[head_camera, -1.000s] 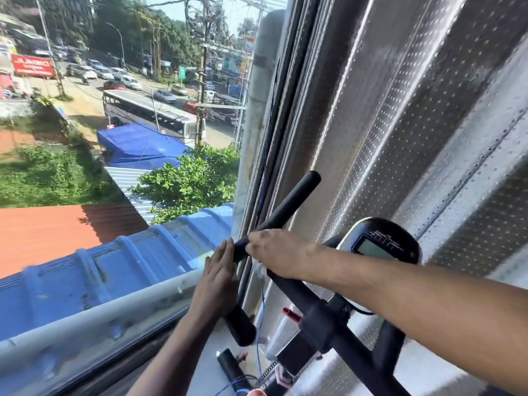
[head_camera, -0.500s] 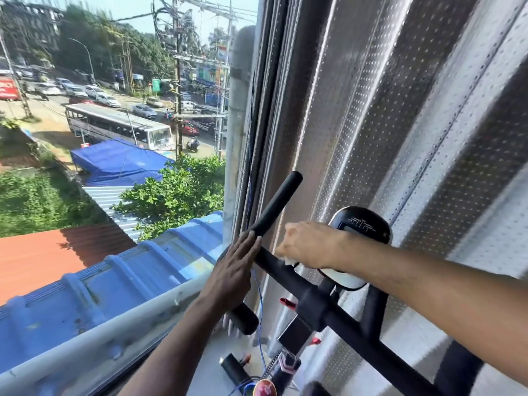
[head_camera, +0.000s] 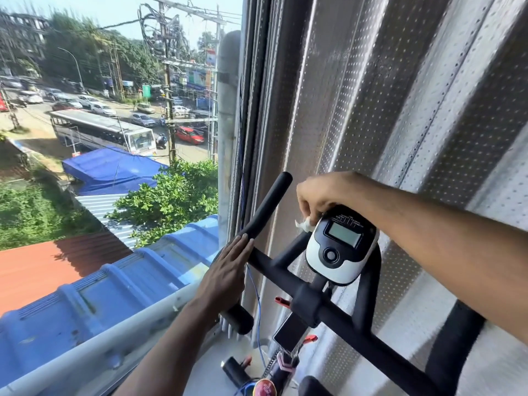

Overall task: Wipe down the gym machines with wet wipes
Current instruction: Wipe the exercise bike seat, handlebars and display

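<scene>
an exercise bike's black handlebar [head_camera: 288, 270] stands by the window [head_camera: 114, 167]. the left hand [head_camera: 225, 275] rests flat, fingers straight, on its foam grip. the right hand [head_camera: 323, 195] pinches a crumpled wet wipe [head_camera: 303, 225] at the console [head_camera: 340, 247] top edge. best to steady the bar, wiping lightly around the screen and button.
</scene>
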A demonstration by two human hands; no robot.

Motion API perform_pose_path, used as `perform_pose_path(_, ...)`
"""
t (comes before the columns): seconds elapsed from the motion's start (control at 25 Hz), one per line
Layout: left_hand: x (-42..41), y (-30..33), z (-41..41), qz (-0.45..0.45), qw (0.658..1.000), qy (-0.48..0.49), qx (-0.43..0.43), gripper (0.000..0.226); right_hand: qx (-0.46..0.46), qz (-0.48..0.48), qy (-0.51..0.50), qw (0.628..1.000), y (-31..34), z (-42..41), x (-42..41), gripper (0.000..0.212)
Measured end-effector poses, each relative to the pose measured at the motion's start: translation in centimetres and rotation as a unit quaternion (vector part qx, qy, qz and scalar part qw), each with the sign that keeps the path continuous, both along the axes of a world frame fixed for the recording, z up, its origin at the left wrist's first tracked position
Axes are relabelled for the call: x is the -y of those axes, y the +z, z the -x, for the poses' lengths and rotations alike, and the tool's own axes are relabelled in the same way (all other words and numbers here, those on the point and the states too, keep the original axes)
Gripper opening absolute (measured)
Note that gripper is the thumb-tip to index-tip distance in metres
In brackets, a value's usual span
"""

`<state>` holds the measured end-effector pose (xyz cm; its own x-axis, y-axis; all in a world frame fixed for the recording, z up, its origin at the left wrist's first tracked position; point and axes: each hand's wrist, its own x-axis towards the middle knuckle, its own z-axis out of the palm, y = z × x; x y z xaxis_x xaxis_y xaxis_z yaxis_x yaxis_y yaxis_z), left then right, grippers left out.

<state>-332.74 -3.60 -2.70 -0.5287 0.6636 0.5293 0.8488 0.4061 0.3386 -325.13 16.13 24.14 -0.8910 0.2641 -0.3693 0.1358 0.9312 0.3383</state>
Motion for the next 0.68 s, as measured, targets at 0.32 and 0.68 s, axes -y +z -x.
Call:
perform_pose_path(0.32, 0.0, -0.2, 0.0, -0.024, 1.0, -0.005, -0.005, 0.076, 0.074, 0.065, 0.117, 0.988, -8.5, 0.3, 4.9, 0.01)
perform_pose_path(0.68, -0.2, -0.6, 0.4, -0.018, 1.0, -0.001, -0.011, 0.065, 0.096, 0.052, -0.038, 0.993, -1.4, 2.5, -1.7, 0.017)
